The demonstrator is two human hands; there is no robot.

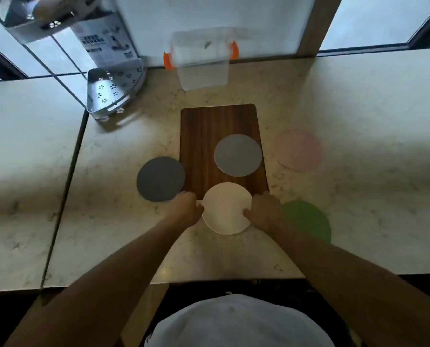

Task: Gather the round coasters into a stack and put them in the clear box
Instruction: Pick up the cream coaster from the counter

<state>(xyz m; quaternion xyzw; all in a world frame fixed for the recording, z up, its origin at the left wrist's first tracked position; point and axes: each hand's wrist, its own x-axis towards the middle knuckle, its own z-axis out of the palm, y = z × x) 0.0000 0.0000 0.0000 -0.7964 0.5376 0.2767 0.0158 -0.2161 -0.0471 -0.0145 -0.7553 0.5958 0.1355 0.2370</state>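
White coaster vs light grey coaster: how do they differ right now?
The white coaster is held at its edges by the left hand and right hand; the light grey coaster is untouched. The white coaster overhangs the near edge of the wooden board, partly over the counter; the light grey coaster lies fully on the board. The white coaster sits nearer the person, the light grey coaster farther back. Both are flat discs, similar in size.

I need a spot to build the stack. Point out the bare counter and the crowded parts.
Free: the far half of the wooden board, between the light grey coaster and the clear box; also the counter right of the pink coaster. Crowded: the near board edge, where both hands meet the white coaster between the dark grey coaster and green coaster.
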